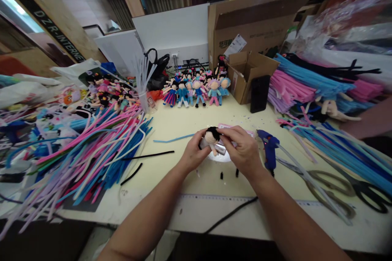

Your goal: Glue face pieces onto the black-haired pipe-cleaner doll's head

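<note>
My left hand [195, 151] is closed around the body of a small pipe-cleaner doll [210, 138], which has a pale head and black hair. The fingers of my right hand [240, 147] pinch at the black hair on the doll's right side; whether they hold a separate piece there is hidden. A pale arm of the doll points down between my hands. Below them lies a white round plate [222, 157]. Short black pipe-cleaner bits [221, 175] lie nearer to me. Just right of my right hand is a blue glue gun [269, 149].
Loose pipe cleaners [101, 151] are heaped at left, with more bundles [306, 81] at right. Finished dolls [196, 91] stand at the back beside a small cardboard box [245, 73] and a black phone [259, 94]. Scissors [372, 195] lie at right; a ruler [199, 200] runs along the front.
</note>
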A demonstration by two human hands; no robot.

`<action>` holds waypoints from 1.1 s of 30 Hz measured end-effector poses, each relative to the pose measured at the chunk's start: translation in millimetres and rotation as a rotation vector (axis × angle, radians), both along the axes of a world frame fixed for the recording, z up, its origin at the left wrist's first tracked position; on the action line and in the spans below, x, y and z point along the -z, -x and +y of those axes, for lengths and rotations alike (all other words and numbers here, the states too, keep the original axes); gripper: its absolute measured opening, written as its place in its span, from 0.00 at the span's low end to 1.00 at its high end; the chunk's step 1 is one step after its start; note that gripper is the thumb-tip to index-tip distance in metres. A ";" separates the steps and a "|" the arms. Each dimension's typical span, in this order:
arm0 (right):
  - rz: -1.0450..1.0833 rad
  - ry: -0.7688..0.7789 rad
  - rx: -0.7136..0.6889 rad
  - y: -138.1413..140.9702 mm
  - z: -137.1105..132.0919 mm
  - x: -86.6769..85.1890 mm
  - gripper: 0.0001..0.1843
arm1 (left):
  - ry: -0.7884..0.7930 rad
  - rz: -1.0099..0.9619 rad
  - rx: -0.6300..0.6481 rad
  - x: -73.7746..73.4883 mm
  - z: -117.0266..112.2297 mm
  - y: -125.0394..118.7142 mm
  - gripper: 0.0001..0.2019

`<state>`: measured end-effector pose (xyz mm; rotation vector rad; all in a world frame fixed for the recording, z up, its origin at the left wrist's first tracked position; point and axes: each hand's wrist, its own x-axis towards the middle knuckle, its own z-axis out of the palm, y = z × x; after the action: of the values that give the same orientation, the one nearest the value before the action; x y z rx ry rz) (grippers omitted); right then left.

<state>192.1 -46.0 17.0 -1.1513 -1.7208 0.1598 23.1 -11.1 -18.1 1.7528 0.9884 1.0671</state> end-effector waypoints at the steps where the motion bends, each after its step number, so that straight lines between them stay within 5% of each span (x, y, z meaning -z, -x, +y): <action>1: -0.003 -0.005 -0.011 -0.5 0.1 -0.4 0.12 | 0.001 -0.002 0.004 -0.6 -0.1 0.2 0.27; 14: 0.127 0.104 -0.169 -17.2 1.4 -10.2 0.14 | 0.295 -0.147 0.243 1.3 3.4 6.5 0.26; 33: 0.021 0.129 -0.196 -23.2 5.1 -8.9 0.13 | 0.454 -0.249 0.340 -7.5 -0.3 6.0 0.19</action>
<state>215.3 -40.8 25.9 -1.0675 -1.8247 0.4076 17.1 -11.4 -10.5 1.3180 0.6800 0.7483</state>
